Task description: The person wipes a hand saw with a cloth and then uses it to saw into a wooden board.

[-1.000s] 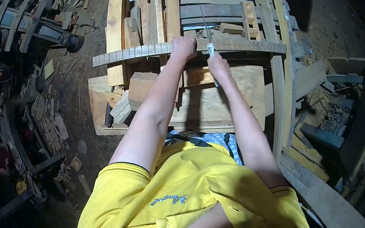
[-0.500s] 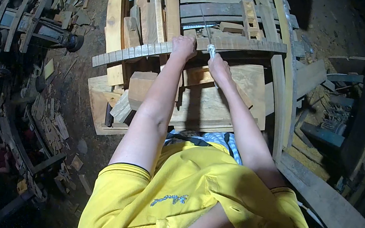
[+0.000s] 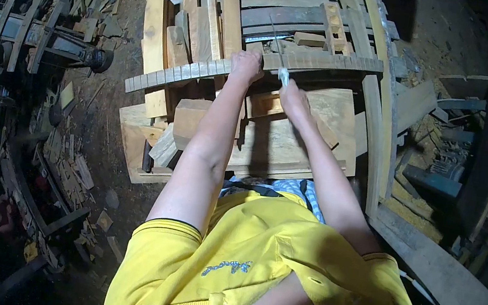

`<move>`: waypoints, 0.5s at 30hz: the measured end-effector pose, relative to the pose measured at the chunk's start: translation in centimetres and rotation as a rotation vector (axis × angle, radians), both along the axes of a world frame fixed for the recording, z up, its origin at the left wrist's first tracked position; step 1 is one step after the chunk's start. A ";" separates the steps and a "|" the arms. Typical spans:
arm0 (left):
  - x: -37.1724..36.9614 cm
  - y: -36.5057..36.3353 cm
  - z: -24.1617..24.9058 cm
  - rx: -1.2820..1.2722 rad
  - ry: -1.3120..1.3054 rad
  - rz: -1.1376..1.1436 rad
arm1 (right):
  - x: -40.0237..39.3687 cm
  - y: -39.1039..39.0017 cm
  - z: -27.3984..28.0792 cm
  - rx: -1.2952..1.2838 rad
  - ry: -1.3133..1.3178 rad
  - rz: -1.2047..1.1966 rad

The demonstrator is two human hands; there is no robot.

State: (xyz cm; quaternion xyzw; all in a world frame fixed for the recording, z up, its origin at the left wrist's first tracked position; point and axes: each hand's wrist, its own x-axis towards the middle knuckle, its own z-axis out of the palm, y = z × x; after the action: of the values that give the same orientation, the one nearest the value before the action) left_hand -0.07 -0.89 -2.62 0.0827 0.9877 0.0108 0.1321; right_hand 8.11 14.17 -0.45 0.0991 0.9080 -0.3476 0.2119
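A long, slightly curved wooden strip [image 3: 328,61], crossed by many evenly spaced lines or cuts, lies over a stack of boards. My left hand [image 3: 246,67] is closed over the strip near its middle. Just to the right, my right hand [image 3: 294,101] grips the pale, wrapped-looking handle of a handsaw [image 3: 283,76]. The saw's thin blade points away from me and crosses the strip; its exact contact with the wood is too small to make out. Beneath the strip are a wide plank [image 3: 330,106] and a wooden block [image 3: 190,118].
Upright-leaning boards [image 3: 232,16] stand beyond the strip on the left. A tall timber frame [image 3: 380,144] borders the right side. Wood scraps [image 3: 79,169] litter the floor at left, and machinery [image 3: 447,169] sits among offcuts at right. A person [image 3: 1,213] is dimly visible at lower left.
My right hand has drawn the saw slightly back toward me. My left hand stays on the strip in about the same place.
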 end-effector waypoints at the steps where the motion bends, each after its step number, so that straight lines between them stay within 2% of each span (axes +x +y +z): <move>1: 0.1 0.0 0.2 0.001 0.001 0.004 | 1.8 0.3 -0.3 0.001 0.048 0.015; 2: 0.3 0.1 0.7 0.002 -0.001 -0.006 | 3.2 0.6 -0.4 0.002 0.096 0.031; 4: 0.5 0.1 1.2 0.003 -0.004 -0.015 | 3.7 0.8 -0.2 0.027 0.013 0.022; 10: 0.5 0.2 1.3 0.024 -0.020 -0.004 | -1.7 -0.3 0.5 -0.004 0.034 0.022; 15: 0.4 0.1 0.9 0.029 0.015 -0.023 | 2.7 0.6 -0.2 -0.033 0.084 0.031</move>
State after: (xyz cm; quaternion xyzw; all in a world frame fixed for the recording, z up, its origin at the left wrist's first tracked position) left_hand 0.38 -0.80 -1.69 0.0962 0.9874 0.0230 0.1234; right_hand 10.86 14.82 -0.69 0.0667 0.9117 -0.3631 0.1806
